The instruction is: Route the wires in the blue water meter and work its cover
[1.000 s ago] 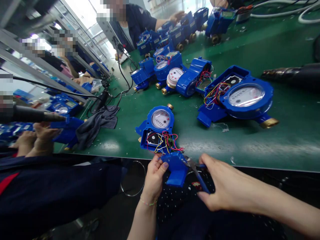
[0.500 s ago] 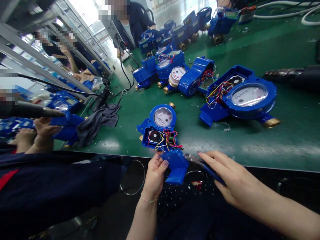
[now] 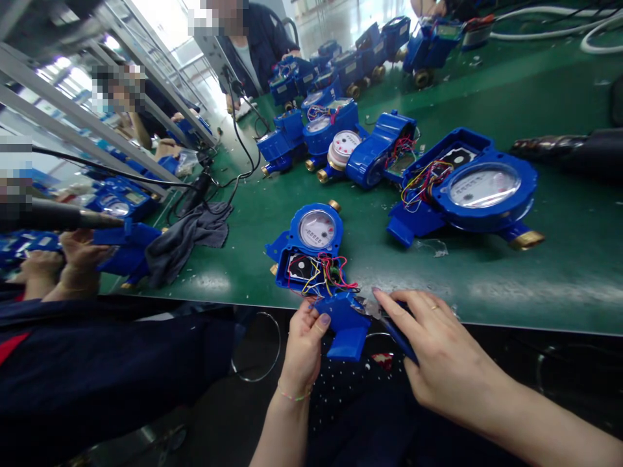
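At the bench's front edge, my left hand [image 3: 302,347] pinches a blue plastic cover [image 3: 349,332] between thumb and fingers. My right hand [image 3: 440,340] is wrapped around pliers [image 3: 374,307] with dark blue handles. The metal jaws touch the cover's upper right edge; whether they are closed on it I cannot tell. Just beyond lies a blue water meter [image 3: 317,229] with a round dial and an open box. Red, yellow and white wires [image 3: 318,275] spill out of that box towards the cover.
To the right lies a larger-looking open water meter [image 3: 487,185], with a black heat-gun-like tool [image 3: 564,144] behind it. Several more blue meters [image 3: 348,68] stand at the back. A grey cloth [image 3: 192,237] lies left, beside a co-worker's hands [image 3: 78,259] on another meter.
The pliers' jaws have come up against the cover's edge, and my right hand has shifted slightly left. The cover has tilted a little in my left hand.
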{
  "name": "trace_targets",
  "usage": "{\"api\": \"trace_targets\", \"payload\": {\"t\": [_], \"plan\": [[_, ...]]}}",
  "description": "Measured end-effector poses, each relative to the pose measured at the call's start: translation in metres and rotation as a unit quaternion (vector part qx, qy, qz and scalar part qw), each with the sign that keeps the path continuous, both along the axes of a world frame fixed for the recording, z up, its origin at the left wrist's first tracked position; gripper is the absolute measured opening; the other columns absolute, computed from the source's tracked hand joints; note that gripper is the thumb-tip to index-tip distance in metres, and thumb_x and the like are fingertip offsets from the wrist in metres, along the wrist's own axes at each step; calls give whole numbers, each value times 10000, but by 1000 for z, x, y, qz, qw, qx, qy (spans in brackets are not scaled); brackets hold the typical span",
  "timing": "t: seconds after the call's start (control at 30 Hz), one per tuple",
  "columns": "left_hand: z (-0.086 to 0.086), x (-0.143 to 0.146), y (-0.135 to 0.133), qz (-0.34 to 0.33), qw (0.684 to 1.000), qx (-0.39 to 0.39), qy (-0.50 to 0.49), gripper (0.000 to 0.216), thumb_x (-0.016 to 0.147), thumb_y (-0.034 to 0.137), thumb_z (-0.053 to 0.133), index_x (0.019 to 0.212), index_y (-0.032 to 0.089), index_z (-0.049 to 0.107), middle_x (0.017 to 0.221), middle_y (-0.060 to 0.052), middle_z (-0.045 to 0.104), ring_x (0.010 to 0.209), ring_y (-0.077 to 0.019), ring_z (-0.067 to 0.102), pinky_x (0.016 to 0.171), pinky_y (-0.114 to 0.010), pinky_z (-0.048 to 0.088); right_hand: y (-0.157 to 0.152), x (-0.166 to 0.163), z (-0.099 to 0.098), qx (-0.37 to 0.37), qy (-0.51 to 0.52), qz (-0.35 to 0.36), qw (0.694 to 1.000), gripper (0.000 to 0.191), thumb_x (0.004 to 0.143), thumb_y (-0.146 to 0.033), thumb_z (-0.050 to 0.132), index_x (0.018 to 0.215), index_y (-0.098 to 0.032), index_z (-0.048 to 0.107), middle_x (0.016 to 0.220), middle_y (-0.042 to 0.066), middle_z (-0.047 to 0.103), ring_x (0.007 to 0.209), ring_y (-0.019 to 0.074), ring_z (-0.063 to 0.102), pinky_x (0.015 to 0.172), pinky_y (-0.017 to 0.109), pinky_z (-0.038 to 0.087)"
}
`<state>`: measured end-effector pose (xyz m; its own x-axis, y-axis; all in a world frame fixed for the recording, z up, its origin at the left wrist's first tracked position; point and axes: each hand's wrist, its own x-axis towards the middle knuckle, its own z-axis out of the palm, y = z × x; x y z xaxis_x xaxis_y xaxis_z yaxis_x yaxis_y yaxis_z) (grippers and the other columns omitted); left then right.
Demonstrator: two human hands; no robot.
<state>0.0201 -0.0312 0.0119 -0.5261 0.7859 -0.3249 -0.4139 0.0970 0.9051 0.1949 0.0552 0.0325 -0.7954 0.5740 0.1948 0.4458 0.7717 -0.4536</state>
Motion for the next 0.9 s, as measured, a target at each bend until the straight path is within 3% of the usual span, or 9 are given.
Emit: {"api": "trace_targets", "payload": {"t": [0.27,0.43,0.73,0.9], "plan": [[-4,8,0,24,999,6,41,326,733,217,620,1048,193,541,950,-32,657,883,-122,603,839,-239,437,-8,-3,0,-13,-38,-22,999,814,543,-87,445,1335,-21,266,1052,166,427,980,261,399,930,487,366],[-10,8,-2,34,997,-1,69,319,734,226,621,1041,190,543,967,-37,650,894,-122,600,826,-226,443,-7,-3,4,-38,-90,2,995,811,516,-121,478,1308,-15,340,1003,159,451,933,270,413,921,510,366],[-13,7,-2,22,989,-38,141,305,743,252,611,1036,195,548,959,-30,643,889,-124,591,815,-221,438,8,-3,10,41,-146,63,986,793,486,-134,489,1254,38,393,1050,200,465,938,303,426,839,502,417],[-15,4,-4,3,983,-69,170,306,734,293,620,1014,182,562,836,-20,647,773,-120,593,726,-218,451,11,-3,6,72,-163,77,981,673,505,-127,478,1157,37,477,943,189,493,856,286,451,734,451,451]]}}
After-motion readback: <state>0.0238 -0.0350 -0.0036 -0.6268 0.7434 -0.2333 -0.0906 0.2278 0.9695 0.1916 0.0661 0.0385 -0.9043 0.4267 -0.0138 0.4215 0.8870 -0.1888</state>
